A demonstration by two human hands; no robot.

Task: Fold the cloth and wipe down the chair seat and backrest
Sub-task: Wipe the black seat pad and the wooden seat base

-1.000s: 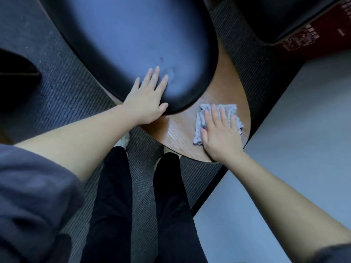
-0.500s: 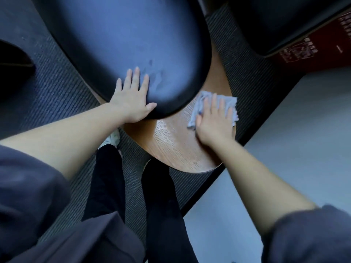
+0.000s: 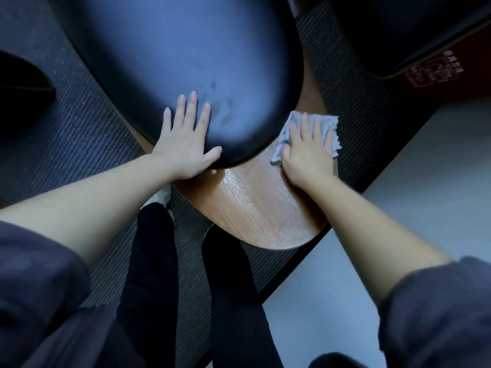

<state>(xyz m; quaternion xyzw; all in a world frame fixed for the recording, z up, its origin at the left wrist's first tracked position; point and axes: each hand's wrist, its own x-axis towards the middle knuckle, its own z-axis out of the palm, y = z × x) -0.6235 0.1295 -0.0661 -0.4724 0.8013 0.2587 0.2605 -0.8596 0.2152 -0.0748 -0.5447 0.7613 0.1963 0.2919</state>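
Right hand (image 3: 308, 152) is flat on the folded cloth (image 3: 329, 122), fingers straight and spread, pressing it down rather than pinching it. The cloth sits on the wooden panel (image 3: 260, 208) of the chair, at its far right edge, just beside where the dark padded cushion (image 3: 199, 49) overlaps the wood. Left hand (image 3: 183, 144) is open too, palm down on the near rim of that cushion with the thumb wrapped along the edge. I reckon it's just there to steady the chair.

So the folding part looks done and I'm in the wiping step, working on the wood. Honestly can't say for sure from this angle whether the wood is the backrest and the pad is the seat, but that's my guess. There's a sheen on the near half of the panel, so it reads like that bit is covered.

Next move, I think, is dragging the cloth across the rest of the wood with even pressure, keeping the fold from bunching under my palm, and minding the right edge so it doesn't slide off onto the carpet (image 3: 79, 123). Then up onto the cushion, which has some smudgy marks just past my left fingertips.
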